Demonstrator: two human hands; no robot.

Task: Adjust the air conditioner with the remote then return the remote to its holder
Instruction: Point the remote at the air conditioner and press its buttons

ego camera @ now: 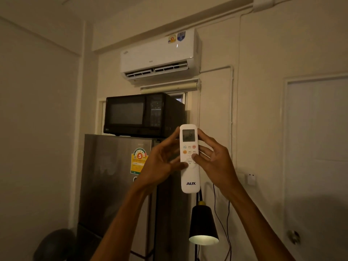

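A white AUX remote [190, 178] is held upright at chest height in front of me, its small screen and coloured buttons facing me. My left hand [160, 164] grips its left edge, thumb near the round pad. My right hand [214, 162] holds the right edge, with its thumb pressed on the buttons just above the pad. The white air conditioner [160, 53] hangs high on the wall above, its lower flap open. No remote holder can be made out.
A black microwave [143, 113] sits on a steel fridge [116, 185] straight ahead. A black lamp shade [203, 223], lit, hangs just below the remote with cables beside it. A white door [318, 147] stands on the right, a wall socket [250, 178] next to it.
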